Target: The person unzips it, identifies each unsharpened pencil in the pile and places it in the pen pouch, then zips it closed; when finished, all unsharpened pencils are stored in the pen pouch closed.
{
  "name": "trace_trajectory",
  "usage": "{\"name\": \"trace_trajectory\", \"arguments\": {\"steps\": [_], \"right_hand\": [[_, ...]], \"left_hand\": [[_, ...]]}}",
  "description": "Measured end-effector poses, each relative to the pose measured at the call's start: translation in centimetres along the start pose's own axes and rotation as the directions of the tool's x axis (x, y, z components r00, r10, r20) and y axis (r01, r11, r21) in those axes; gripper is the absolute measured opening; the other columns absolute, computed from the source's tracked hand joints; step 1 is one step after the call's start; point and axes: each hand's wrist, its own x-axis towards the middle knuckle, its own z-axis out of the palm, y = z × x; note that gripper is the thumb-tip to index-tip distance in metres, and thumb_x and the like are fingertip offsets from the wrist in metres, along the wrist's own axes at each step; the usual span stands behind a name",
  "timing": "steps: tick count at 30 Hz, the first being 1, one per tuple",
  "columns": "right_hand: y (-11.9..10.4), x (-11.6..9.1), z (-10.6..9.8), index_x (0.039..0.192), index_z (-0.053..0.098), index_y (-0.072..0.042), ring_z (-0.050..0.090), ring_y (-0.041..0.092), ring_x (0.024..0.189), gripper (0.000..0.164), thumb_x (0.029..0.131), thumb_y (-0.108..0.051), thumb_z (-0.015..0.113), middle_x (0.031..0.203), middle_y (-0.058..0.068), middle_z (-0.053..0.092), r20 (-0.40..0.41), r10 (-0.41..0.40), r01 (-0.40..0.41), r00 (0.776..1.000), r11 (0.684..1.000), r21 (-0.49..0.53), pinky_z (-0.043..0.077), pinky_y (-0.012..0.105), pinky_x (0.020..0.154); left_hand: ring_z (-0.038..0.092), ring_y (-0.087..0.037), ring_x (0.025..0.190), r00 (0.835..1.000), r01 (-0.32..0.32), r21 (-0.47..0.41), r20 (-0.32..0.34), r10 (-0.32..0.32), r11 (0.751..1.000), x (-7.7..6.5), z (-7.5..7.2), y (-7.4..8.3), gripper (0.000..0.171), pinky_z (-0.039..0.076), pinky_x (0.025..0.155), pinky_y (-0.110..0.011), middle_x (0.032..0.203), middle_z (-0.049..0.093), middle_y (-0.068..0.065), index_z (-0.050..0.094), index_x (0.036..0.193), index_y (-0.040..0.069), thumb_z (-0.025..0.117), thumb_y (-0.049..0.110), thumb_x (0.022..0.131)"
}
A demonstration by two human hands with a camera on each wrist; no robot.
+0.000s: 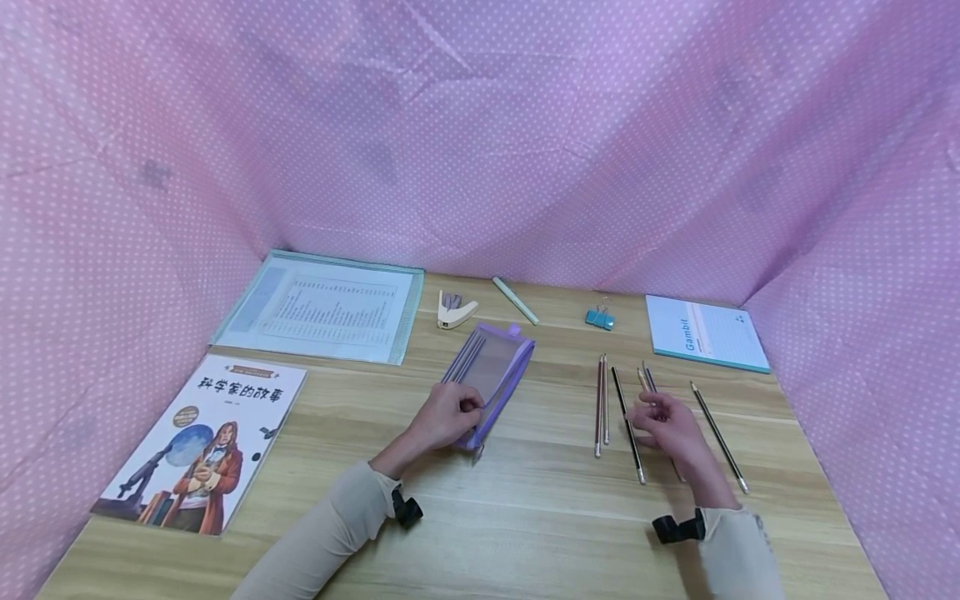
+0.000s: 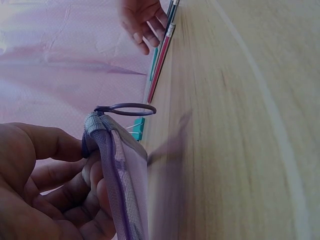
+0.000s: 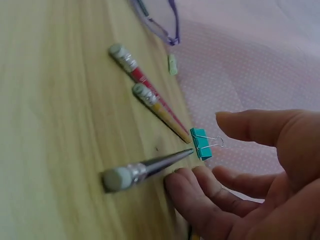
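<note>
A purple mesh zip pencil case (image 1: 491, 358) lies slanted on the table, with several pencils showing inside its left side. My left hand (image 1: 448, 414) pinches the near end of the case between thumb and fingers; its edge and a dark zip-pull loop (image 2: 131, 108) show in the left wrist view. Over the loose pencils at the right hovers my right hand (image 1: 670, 427), thumb and fingers apart with nothing between them. Beside its fingers is a black pencil (image 3: 150, 167) with a white eraser. A red pencil (image 1: 598, 408) and a tan pencil (image 1: 606, 404) lie together to the left.
Another black pencil (image 1: 718, 435) lies right of the right hand. Farther back are a stapler (image 1: 456, 315), a pale green pen (image 1: 515, 300), a teal binder clip (image 1: 600, 317) and a notebook (image 1: 705, 333). At left lie a document folder (image 1: 322, 308) and an illustrated book (image 1: 202, 442).
</note>
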Motion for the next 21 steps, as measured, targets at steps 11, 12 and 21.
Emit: {"name": "trace_trajectory", "arguments": {"steps": [11, 12, 21], "right_hand": [[-0.2, -0.1, 1.0, 0.135, 0.050, 0.008, 0.063, 0.022, 0.091, 0.059, 0.088, -0.019, 0.073, 0.110, 0.019, 0.063, -0.044, -0.044, 0.023, 0.998, 0.916, -0.399, 0.056, 0.029, 0.071], [-0.2, -0.1, 1.0, 0.132, 0.052, 0.009, 0.064, 0.024, 0.091, 0.058, 0.087, -0.020, 0.074, 0.109, 0.020, 0.064, -0.046, -0.060, 0.034, 0.997, 0.899, -0.437, 0.056, 0.031, 0.072], [-0.2, 0.4, 1.8, 0.122, 0.061, 0.009, 0.065, 0.028, 0.090, 0.046, 0.086, -0.016, 0.074, 0.101, 0.021, 0.071, -0.046, -0.125, 0.072, 0.991, 0.794, -0.604, 0.054, 0.048, 0.081]], "left_hand": [[0.054, -0.005, 0.061, 1.000, -0.004, 0.007, 0.003, 0.004, 1.000, 0.0, -0.1, 0.1, 0.013, 0.045, 0.052, -0.016, 0.072, 0.071, -0.009, 0.074, 0.082, -0.001, 0.062, -0.003, 0.080], [0.054, -0.005, 0.061, 1.000, -0.003, 0.008, 0.003, 0.003, 1.000, 0.0, -0.1, 0.1, 0.012, 0.045, 0.052, -0.016, 0.072, 0.071, -0.009, 0.074, 0.082, -0.001, 0.062, -0.003, 0.080], [0.054, -0.004, 0.060, 1.000, -0.008, 0.006, 0.004, 0.008, 1.000, 0.0, -0.1, 0.0, 0.012, 0.045, 0.052, -0.016, 0.071, 0.070, -0.009, 0.074, 0.081, -0.001, 0.062, -0.002, 0.080]]}}
